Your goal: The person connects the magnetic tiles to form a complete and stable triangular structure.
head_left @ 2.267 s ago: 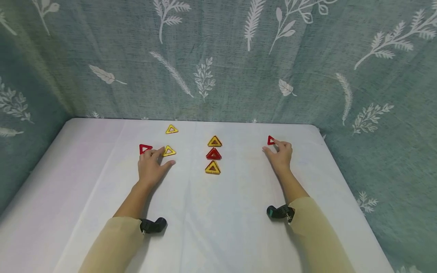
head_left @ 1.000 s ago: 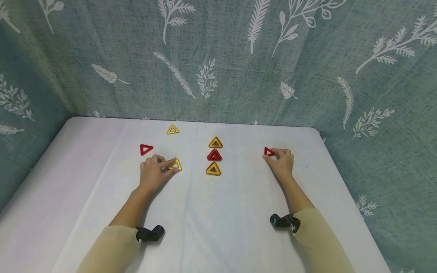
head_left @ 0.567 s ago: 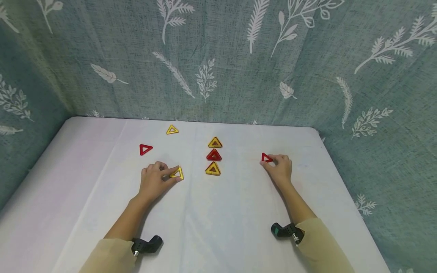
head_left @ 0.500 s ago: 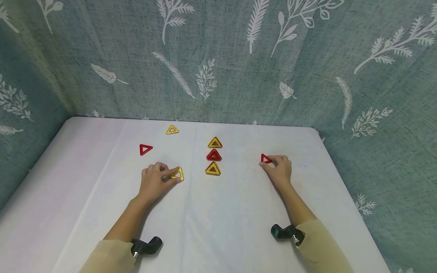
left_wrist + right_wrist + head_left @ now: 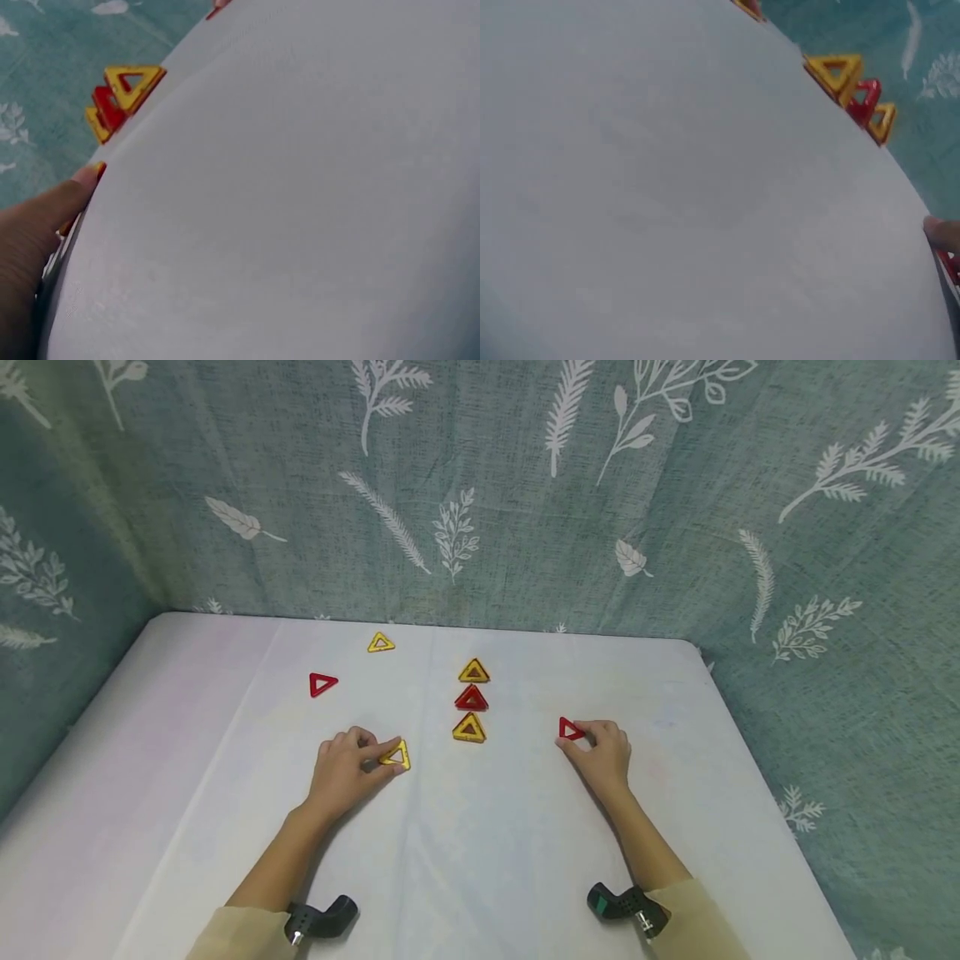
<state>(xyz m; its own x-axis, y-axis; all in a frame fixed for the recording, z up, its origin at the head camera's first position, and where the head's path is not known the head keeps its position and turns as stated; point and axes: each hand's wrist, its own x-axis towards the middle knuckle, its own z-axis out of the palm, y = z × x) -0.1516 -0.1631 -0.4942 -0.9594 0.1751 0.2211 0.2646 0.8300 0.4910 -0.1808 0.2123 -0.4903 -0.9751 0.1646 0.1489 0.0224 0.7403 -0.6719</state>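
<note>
My left hand [image 5: 351,773] pinches a yellow triangle tile [image 5: 403,754] with a hollow middle, between thumb and fingers, left of the centre column. On the other side, my right hand [image 5: 604,755] pinches a red triangle tile [image 5: 564,728] the same way. Between the hands, farther back, three triangle stacks stand in a column: a yellow-topped stack [image 5: 473,672] at the back, a red-topped stack [image 5: 471,698] in the middle and a yellow-topped stack [image 5: 469,728] in front. In the left wrist view the thumb [image 5: 79,187] shows at the left edge; the right wrist view catches only a fingertip.
A loose yellow triangle [image 5: 380,642] lies near the back edge, left of the column. A loose red triangle [image 5: 322,684] lies farther left. Both rest on a white-covered table [image 5: 480,860]. A green leaf-patterned cloth [image 5: 510,527] hangs behind it.
My left hand has picked up the nearer yellow triangle and drawn it toward me and slightly right. The right hand has brought its red triangle inward and toward me. The stacks stay put.
</note>
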